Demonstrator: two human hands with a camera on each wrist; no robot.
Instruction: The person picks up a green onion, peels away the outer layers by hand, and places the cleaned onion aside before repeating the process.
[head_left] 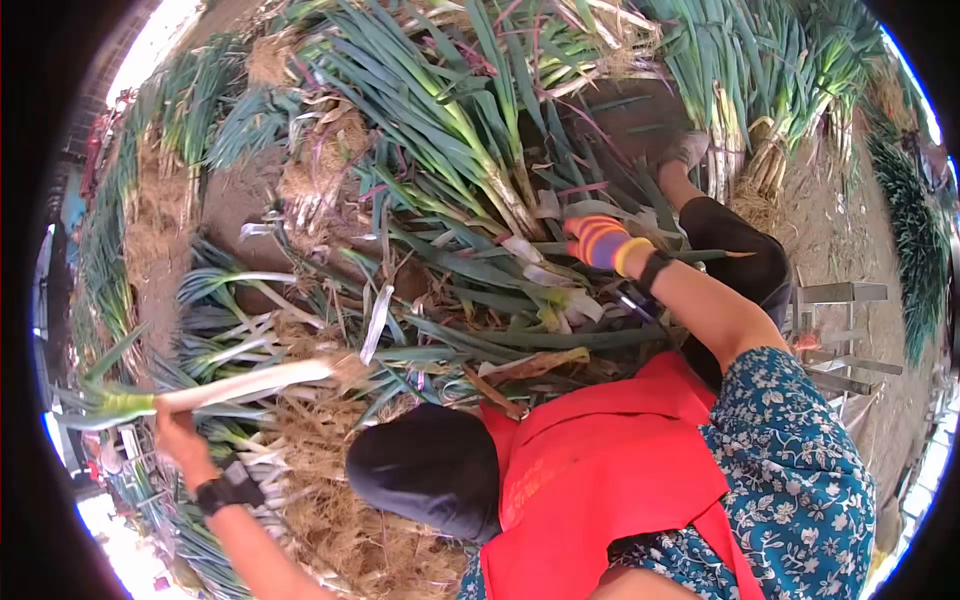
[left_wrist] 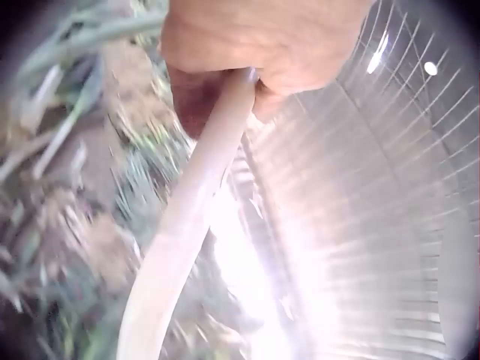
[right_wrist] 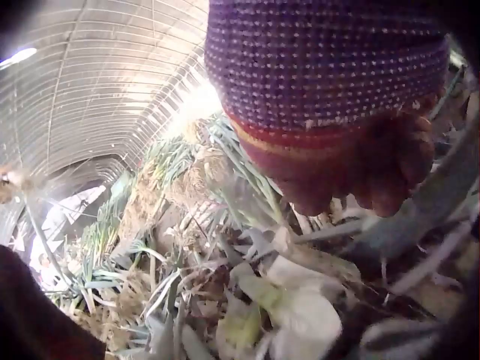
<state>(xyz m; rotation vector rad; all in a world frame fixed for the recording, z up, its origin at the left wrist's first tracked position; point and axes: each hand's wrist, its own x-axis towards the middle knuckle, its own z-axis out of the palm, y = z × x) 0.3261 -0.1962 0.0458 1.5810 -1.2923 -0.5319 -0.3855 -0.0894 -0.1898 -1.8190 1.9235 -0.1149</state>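
In the head view my bare left hand grips a long green onion at the left, its white stalk pointing right with roots at the tip. The left wrist view shows fingers curled round that pale stalk. My right hand, in a striped knitted glove, is low over loose green leaves. Its fingers are curled in the right wrist view, close above pale stripped leaves; I cannot tell whether a leaf is in the grip. A long leaf runs alongside the glove.
Large green onions lie heaped ahead. Tied bundles stand at the back right. A root-covered pile lies between the left arm and the body. A metal stool stands to the right, beside the person's leg.
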